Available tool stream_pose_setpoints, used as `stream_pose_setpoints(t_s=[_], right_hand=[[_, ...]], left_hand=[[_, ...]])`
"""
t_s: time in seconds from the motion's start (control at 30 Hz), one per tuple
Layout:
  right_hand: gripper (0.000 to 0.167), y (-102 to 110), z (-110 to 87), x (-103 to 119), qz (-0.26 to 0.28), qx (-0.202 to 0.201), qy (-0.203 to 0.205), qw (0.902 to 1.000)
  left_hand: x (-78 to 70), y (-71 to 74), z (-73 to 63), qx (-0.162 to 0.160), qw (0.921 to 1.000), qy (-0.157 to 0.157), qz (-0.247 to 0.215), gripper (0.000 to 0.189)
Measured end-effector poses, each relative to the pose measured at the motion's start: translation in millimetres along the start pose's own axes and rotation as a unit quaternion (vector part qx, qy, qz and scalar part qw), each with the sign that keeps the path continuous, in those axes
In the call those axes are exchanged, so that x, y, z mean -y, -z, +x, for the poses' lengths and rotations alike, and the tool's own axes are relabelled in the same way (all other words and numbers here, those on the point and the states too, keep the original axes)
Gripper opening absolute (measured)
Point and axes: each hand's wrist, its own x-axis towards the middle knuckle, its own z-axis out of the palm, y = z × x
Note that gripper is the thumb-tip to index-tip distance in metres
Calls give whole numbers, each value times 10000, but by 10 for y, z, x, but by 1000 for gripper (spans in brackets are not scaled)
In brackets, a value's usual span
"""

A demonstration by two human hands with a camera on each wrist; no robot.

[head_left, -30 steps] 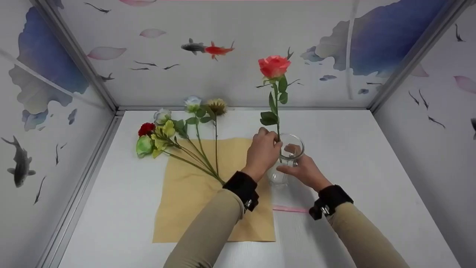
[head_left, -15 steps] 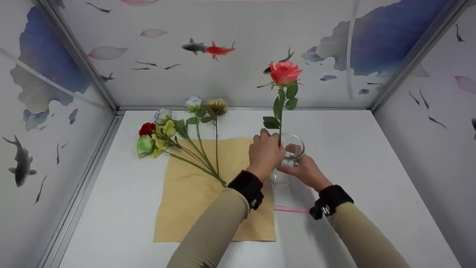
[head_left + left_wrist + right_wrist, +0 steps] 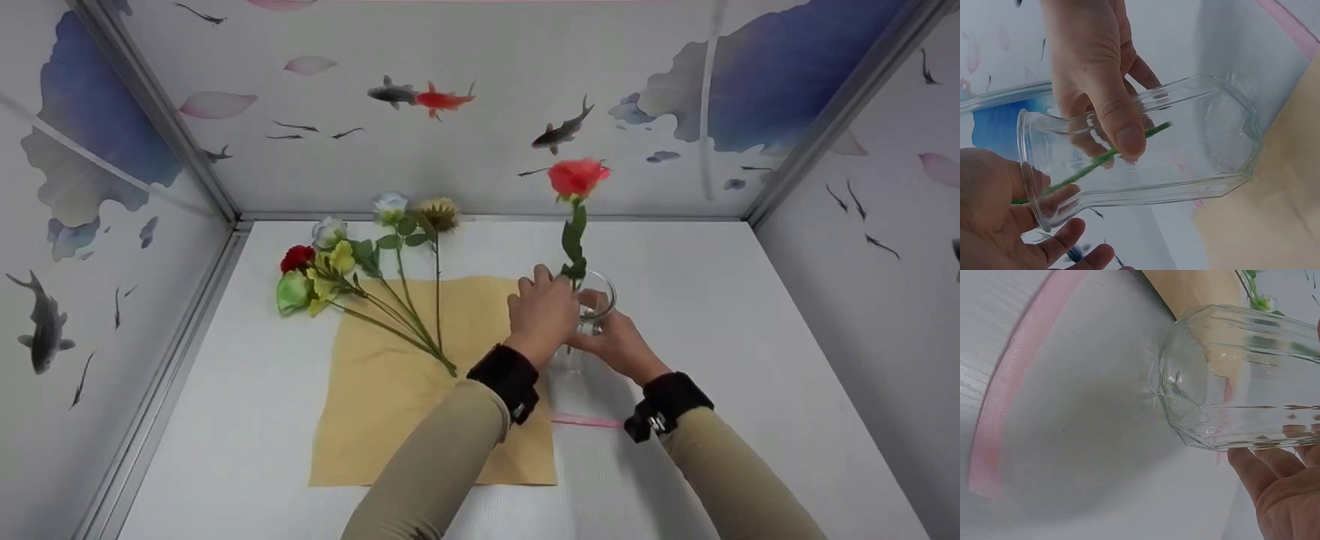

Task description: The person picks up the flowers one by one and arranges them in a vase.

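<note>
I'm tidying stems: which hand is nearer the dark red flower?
Left. The left hand, holding the coral rose, is right of the dark red flower; the right hand, holding the vase, is farther right.

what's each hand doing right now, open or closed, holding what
Left hand: closed, holding the red rose by its stem.
Right hand: closed around the glass vase.
</note>
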Motion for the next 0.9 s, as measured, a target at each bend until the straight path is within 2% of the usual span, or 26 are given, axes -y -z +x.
stream_pose_setpoints(t_s=[0.2, 0.33, 0.47, 0.6, 0.7, 0.9], right_hand=[[94, -3, 11, -2, 108, 85, -159, 9998], [95, -2, 11, -2, 38, 115, -298, 9995], [97, 1, 8, -2, 25, 112, -338, 9994], [102, -5, 13, 0, 73, 135, -311, 9994], [97, -7, 15, -3, 132, 165, -312, 9993], [86, 1, 19, 2, 256, 191, -322, 9990]], left_hand=[[31, -18, -21, -101, 9997, -192, -81, 37], [78, -30, -41, -238, 9985, -477, -93, 38], [148, -34, -63, -387, 9961, -677, -410, 38], [238, -30, -76, -507, 9894, -828, -1084, 33], [312, -33, -87, -682, 9820, -981, -1463, 29], [461, -56, -99, -1091, 9729, -1106, -1714, 29]])
